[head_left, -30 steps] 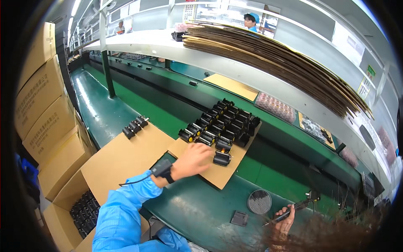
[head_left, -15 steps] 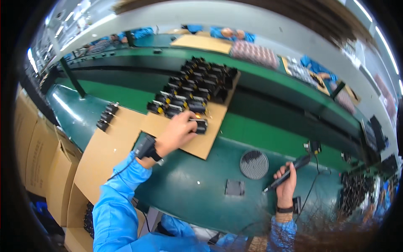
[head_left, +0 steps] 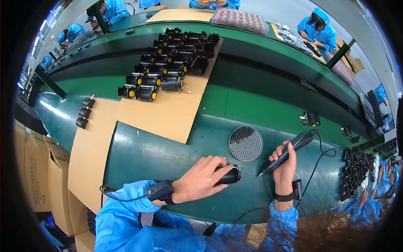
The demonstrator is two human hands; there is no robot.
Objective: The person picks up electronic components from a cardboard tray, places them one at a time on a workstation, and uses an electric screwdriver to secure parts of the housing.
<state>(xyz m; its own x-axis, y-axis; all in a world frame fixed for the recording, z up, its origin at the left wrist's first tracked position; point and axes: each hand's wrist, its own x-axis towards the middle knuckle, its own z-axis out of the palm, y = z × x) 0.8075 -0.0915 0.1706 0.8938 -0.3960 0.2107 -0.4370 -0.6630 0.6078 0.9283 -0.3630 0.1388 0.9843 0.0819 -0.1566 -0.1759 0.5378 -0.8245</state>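
Observation:
My left hand (head_left: pixel 205 178) is closed around a black plastic housing (head_left: pixel 227 175) at the table's near middle; the palm and fingers hide part of it. To its right, my right hand (head_left: pixel 285 166) grips a black corded electric screwdriver (head_left: pixel 299 143), its tip slanting down to the left, apart from the housing. Between and beyond the hands lies a round grey dimpled dish (head_left: pixel 247 153), with small black screws (head_left: pixel 242 134) heaped at its far side.
Rows of black-and-yellow assemblies (head_left: pixel 170 63) fill the far part of a cardboard sheet (head_left: pixel 163 122). Several black parts lie at left (head_left: pixel 85 112) and right (head_left: pixel 311 119). The screwdriver's cord (head_left: pixel 312 185) loops at right. Cardboard boxes (head_left: pixel 40 172) stand left; co-workers sit beyond the raised ledge.
My left hand has come from the cardboard sheet toward me and right, bringing the black housing to the spot where a flat dark plate lay. My right hand keeps the screwdriver nearly in place.

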